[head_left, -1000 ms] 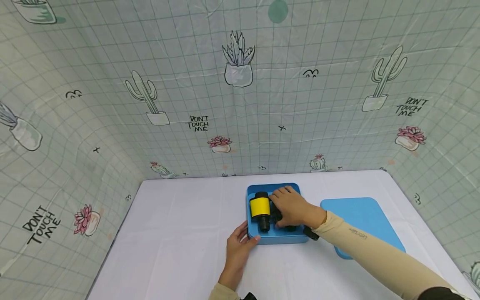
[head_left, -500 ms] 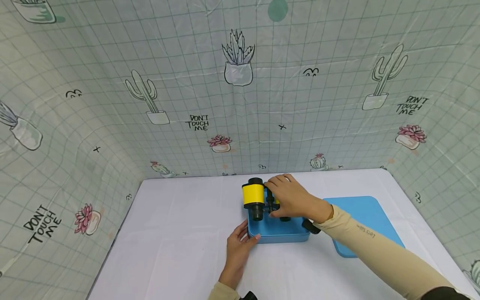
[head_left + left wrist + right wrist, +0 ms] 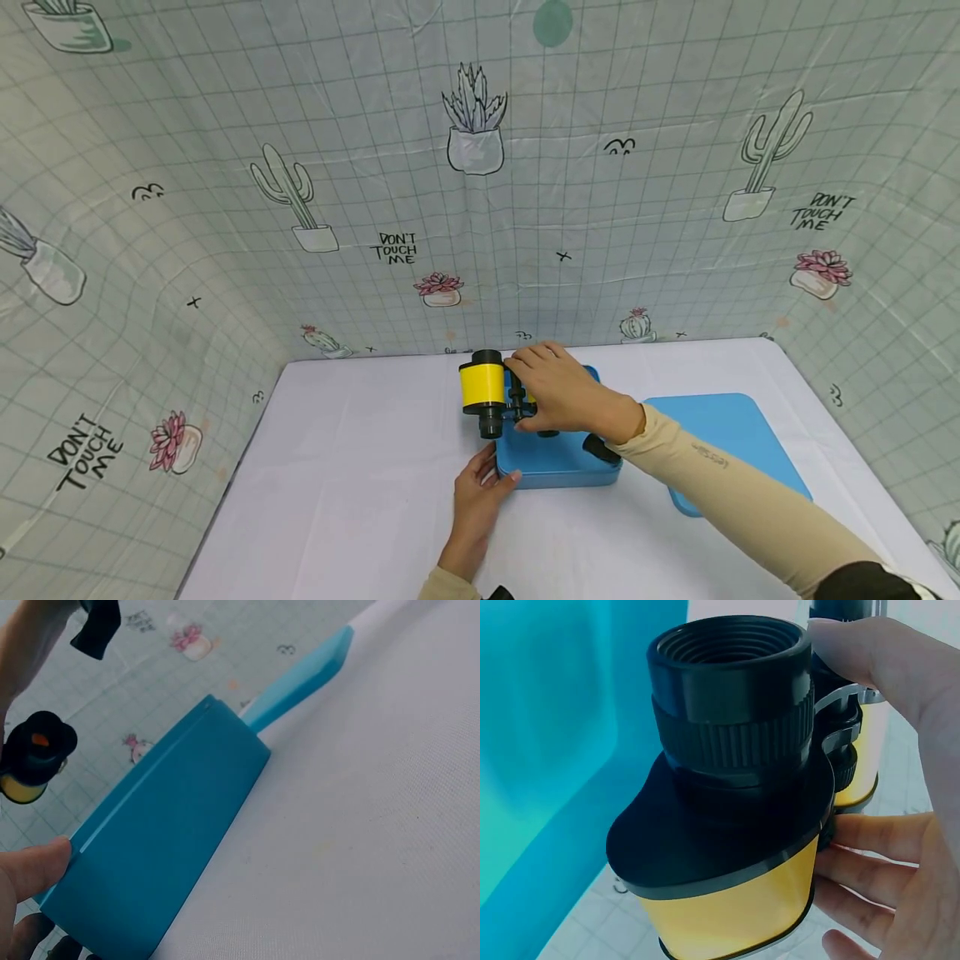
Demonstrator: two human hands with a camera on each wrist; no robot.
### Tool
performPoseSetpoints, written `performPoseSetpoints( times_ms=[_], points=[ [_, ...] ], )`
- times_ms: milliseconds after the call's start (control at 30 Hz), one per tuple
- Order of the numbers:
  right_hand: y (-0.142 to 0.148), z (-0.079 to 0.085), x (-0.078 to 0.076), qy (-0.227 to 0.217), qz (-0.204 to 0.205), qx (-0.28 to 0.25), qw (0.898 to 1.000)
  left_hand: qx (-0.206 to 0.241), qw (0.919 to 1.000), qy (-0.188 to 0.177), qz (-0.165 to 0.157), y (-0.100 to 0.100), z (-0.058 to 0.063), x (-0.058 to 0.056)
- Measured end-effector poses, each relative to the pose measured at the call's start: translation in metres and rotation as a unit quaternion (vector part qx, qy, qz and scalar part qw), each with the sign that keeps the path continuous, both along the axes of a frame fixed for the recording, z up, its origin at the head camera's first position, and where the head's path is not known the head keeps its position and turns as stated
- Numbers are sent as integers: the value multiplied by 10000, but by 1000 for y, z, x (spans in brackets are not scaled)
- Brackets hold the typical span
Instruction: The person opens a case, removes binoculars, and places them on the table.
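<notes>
My right hand (image 3: 562, 387) grips yellow and black binoculars (image 3: 482, 385) by the middle, held up over the left side of an open blue box (image 3: 558, 480). In the right wrist view an eyecup of the binoculars (image 3: 731, 697) faces the camera. There the thumb lies by the other barrel, and the fingers curl under the centre. My left hand (image 3: 474, 500) holds the box at its front left corner. In the left wrist view the thumb (image 3: 45, 866) presses on the rim of the box (image 3: 157, 832), with the fingertips around the side below.
A flat blue lid (image 3: 727, 450) lies on the white tabletop (image 3: 360, 483) to the right of the box, partly under the right sleeve. Behind the table hangs a gridded cloth (image 3: 525, 200) with cactus prints. A black camera (image 3: 600, 448) sits beneath the right wrist.
My right hand has lifted the binoculars out of the box and carried them to the left. The left hand keeps its hold on the box corner, and the box and lid stay put.
</notes>
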State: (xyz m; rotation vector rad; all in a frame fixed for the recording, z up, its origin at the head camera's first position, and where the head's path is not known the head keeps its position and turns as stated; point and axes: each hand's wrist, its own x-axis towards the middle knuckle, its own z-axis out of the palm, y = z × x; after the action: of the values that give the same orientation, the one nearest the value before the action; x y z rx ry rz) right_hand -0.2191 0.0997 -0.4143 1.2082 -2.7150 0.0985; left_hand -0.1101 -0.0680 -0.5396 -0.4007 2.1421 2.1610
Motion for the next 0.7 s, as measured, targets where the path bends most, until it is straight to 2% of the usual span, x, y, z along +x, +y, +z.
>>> performPoseSetpoints(
  times_ms=[333,700],
  points=[
    [-19,5,-1,275,251,20,9993,25,10000,-50,38,1,0,0],
    [-37,1,-4,370,258,188,9988,64,9998,-167,35,1,-1,-2]
  ],
)
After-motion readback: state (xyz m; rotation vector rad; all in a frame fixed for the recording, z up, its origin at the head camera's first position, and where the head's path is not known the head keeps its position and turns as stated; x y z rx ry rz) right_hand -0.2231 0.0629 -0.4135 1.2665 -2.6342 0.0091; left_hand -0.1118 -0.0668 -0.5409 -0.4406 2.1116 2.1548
